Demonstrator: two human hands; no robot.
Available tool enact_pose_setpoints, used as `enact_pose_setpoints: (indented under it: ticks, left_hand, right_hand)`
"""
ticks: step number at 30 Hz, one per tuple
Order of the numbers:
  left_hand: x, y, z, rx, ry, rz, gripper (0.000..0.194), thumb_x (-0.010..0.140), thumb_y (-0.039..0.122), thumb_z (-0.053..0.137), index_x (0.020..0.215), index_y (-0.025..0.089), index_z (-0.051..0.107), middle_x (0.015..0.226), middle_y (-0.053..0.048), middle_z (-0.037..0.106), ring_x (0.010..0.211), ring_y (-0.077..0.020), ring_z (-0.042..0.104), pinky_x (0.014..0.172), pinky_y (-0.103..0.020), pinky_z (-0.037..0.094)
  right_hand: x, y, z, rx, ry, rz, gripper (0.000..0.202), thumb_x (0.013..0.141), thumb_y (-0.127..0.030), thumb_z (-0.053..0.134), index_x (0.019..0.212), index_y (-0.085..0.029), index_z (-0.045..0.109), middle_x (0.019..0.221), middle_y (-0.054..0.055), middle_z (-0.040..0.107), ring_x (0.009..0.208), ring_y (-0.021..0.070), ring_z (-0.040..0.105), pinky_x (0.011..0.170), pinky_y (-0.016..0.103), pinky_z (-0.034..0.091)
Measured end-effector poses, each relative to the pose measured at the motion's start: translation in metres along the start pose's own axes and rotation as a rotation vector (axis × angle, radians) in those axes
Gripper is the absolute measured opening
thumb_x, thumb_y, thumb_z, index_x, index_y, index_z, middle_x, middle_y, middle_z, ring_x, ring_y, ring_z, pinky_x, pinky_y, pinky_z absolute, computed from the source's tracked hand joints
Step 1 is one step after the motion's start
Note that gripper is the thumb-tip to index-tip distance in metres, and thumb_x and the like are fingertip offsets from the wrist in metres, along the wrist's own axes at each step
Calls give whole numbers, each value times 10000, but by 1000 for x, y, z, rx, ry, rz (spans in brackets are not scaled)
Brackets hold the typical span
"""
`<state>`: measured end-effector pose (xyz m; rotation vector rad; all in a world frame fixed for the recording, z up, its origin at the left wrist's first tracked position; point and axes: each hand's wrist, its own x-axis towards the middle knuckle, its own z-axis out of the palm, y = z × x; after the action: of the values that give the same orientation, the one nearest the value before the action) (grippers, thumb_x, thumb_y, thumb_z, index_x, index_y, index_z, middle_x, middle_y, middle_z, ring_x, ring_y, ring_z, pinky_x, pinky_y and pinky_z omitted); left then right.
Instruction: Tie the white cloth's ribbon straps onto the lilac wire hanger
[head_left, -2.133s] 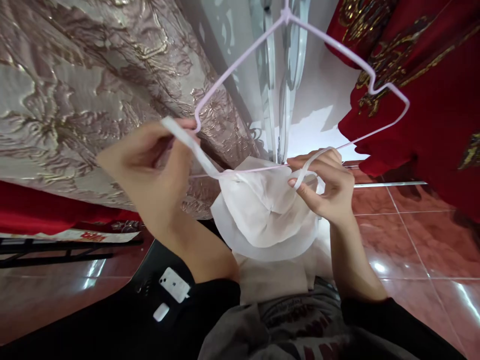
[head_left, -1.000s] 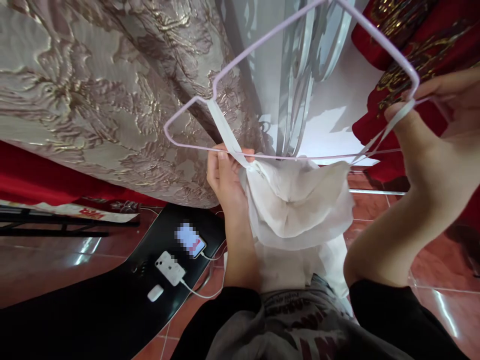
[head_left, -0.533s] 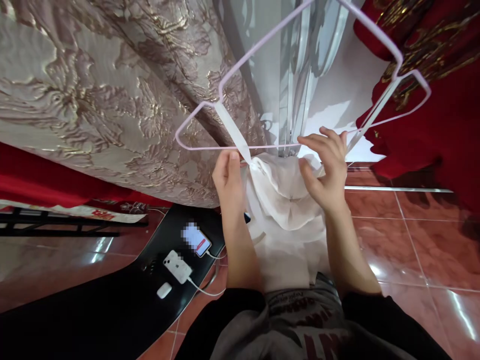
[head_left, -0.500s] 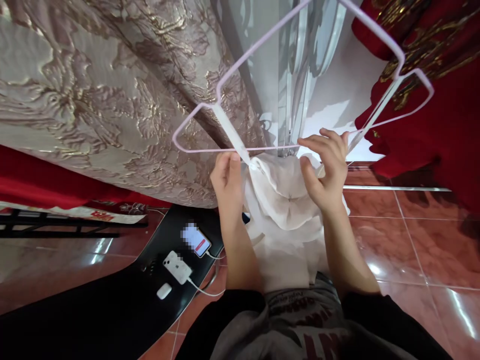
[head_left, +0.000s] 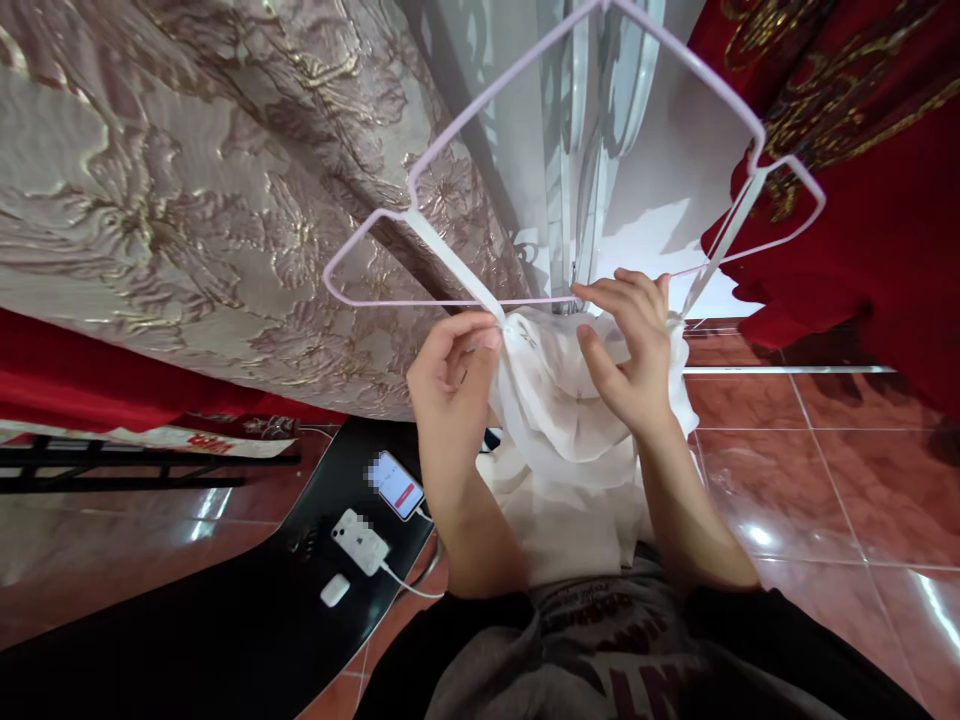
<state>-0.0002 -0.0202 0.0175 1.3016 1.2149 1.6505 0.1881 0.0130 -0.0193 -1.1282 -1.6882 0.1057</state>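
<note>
A pale pink hanger (head_left: pixel 517 84) hangs in front of me, and a white strap (head_left: pixel 452 258) runs down from each of its notches. From these straps hangs a white sheer garment (head_left: pixel 581 430) with a draped front. My left hand (head_left: pixel 456 370) pinches the garment at the foot of the left strap, thumb and fingertips together. Beside the garment's right side, my right hand (head_left: pixel 630 345) is open with fingers apart, its fingertips near the hanger's lower bar; whether they touch the bar I cannot tell.
A black seat (head_left: pixel 247 600) at lower left bears two phones (head_left: pixel 360 541) on white cables and a small white case (head_left: pixel 334 590). Patterned beige-pink fabric (head_left: pixel 187 200) hangs at left, red gold-trimmed fabric (head_left: pixel 885 230) at right. Reddish floor tiles (head_left: pixel 810 480) lie below.
My left hand has shifted right and taken the garment at the strap's base. The hanger, garment and right hand appear slightly further left in view.
</note>
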Motion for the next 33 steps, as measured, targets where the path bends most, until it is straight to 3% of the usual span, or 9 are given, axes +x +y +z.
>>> enact_pose_setpoints:
  ticks: [5, 9, 13, 17, 20, 23, 27, 29, 33]
  left_hand:
    - [-1, 4, 15, -226, -65, -33, 196, 953, 377, 826, 1057, 251, 718, 1211, -74, 756, 1219, -244, 707, 1090, -384, 552]
    - [2, 7, 12, -326, -72, -61, 186, 989, 364, 786, 1121, 255, 714, 1132, -68, 768, 1144, -224, 716, 1026, -364, 553]
    - [2, 10, 11, -251, -104, -88, 397, 962, 473, 809, 1301, 285, 719, 1396, -106, 690, 1155, -258, 711, 959, -379, 565]
    - [6, 21, 13, -236, -72, -85, 324, 957, 424, 817, 1239, 270, 772, 1297, -98, 737, 822, -182, 680, 687, -322, 546]
    - [19, 35, 0, -269, -59, -58, 235, 933, 427, 808, 1077, 243, 822, 1019, -79, 782, 614, -139, 563, 447, -280, 349]
    - [35, 40, -23, -352, -24, -22, 270, 951, 498, 722, 1133, 313, 798, 1315, -27, 756, 792, -191, 682, 402, -303, 311]
    - [46, 18, -40, -489, 163, 81, 319, 1064, 373, 492, 1245, 326, 750, 1648, 84, 529, 806, -114, 663, 369, -272, 303]
    - [44, 0, -37, -557, 254, 124, 282, 963, 263, 578, 1173, 286, 764, 1555, 25, 625, 560, -48, 491, 322, -233, 204]
    - [36, -30, -17, -321, 398, 99, 369, 835, 85, 605, 1129, 226, 777, 1337, -42, 741, 479, -23, 362, 350, -188, 164]
  right_hand:
    - [2, 1, -3, -4, -18, 12, 348, 970, -282, 604, 1304, -354, 670, 1280, 2, 722, 1388, 251, 589, 1356, 659, 273]
    - [2, 2, -4, 7, -27, 29, 344, 972, -287, 590, 1298, -351, 678, 1280, 6, 720, 1394, 254, 581, 1358, 664, 261]
    - [1, 2, -3, 9, -66, 26, 368, 977, -318, 601, 1338, -350, 660, 1322, 7, 711, 1412, 257, 568, 1366, 666, 237]
    - [2, 1, -3, 13, -58, 30, 373, 968, -287, 614, 1334, -349, 653, 1305, 4, 709, 1404, 251, 572, 1369, 657, 235]
    - [3, 2, -6, 24, -43, 15, 338, 970, -262, 608, 1293, -344, 664, 1267, 3, 716, 1388, 246, 587, 1359, 665, 259]
    - [4, 4, -10, 32, -52, 3, 315, 984, -270, 600, 1286, -328, 669, 1268, 9, 718, 1396, 246, 583, 1349, 678, 265]
    - [2, 5, -11, 18, -75, 1, 336, 1000, -294, 599, 1330, -329, 654, 1300, 11, 712, 1412, 243, 572, 1357, 677, 247]
    - [1, 5, -9, 1, -75, -2, 352, 1003, -307, 602, 1352, -330, 641, 1325, 15, 703, 1427, 251, 559, 1357, 684, 242]
    - [0, 1, -5, -28, -72, -5, 374, 1008, -317, 599, 1381, -325, 619, 1350, 26, 690, 1447, 267, 540, 1344, 705, 251]
